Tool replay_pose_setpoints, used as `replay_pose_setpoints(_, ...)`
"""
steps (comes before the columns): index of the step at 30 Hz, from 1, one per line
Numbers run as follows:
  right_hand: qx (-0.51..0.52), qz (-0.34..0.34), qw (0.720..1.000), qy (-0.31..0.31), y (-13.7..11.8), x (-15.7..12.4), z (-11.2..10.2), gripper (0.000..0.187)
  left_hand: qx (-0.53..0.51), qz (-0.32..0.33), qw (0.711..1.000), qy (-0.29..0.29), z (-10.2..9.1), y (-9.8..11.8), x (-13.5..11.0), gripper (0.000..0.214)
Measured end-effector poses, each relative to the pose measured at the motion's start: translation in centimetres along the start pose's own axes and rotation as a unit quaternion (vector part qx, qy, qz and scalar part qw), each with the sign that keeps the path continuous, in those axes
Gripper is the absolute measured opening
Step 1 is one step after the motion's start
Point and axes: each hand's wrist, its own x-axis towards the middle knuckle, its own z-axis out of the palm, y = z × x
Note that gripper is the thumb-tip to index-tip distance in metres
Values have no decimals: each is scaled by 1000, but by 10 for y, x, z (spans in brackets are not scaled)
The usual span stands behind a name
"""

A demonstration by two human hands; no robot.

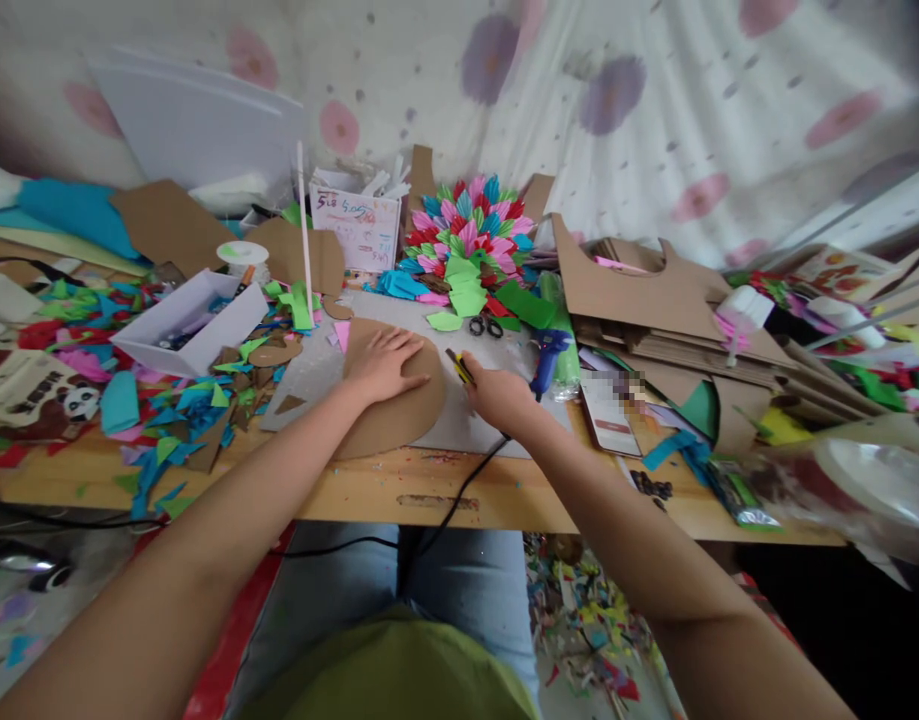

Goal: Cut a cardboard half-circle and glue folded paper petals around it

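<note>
My left hand (382,362) lies flat, fingers spread, on a rounded brown cardboard piece (399,415) that rests on a grey cutting mat (474,425). My right hand (496,393) is closed around a yellow-and-black utility knife (460,367), its tip at the right edge of the cardboard piece. A blue glue gun (547,357) stands just right of my right hand, with a black cord running off the table's front edge.
A white box (193,325) sits amid paper scraps at the left. A colourful paper-petal piece (470,235), green paper and scissors (485,326) lie behind the mat. Stacked cardboard sheets (639,300) fill the right. A phone (609,415) lies right of the mat.
</note>
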Motion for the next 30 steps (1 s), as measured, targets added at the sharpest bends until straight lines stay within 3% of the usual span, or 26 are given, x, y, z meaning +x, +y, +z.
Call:
replay_pose_setpoints(5,-14,68,996,49,18,1,6,56,3,-15,999,35,-14,-5,10,66)
replay_pose_setpoints(9,-26,93,993,70,20,4,20,53,28,-28,999,0,-26,-16,22,71)
replay_pose_setpoints(12,-20,98,991,88,17,5,29,53,64,-17,997,-29,-30,-23,27,74)
replay_pose_setpoints(16,-6,89,991,102,17,7,35,52,86,-28,996,-4,-29,-28,30,70)
replay_pose_setpoints(19,-1,84,986,146,18,8,36,52,73,-58,996,-6,-28,-31,29,78)
replay_pose_setpoints(23,39,13,979,199,10,5,34,49,60,-71,996,3,-28,-35,29,83)
replay_pose_setpoints(26,97,-83,978,164,-3,1,33,62,47,-106,993,-9,-30,-34,32,84)
replay_pose_setpoints(30,160,-106,971,142,-14,0,38,80,-12,-140,990,-14,-42,-33,34,64)
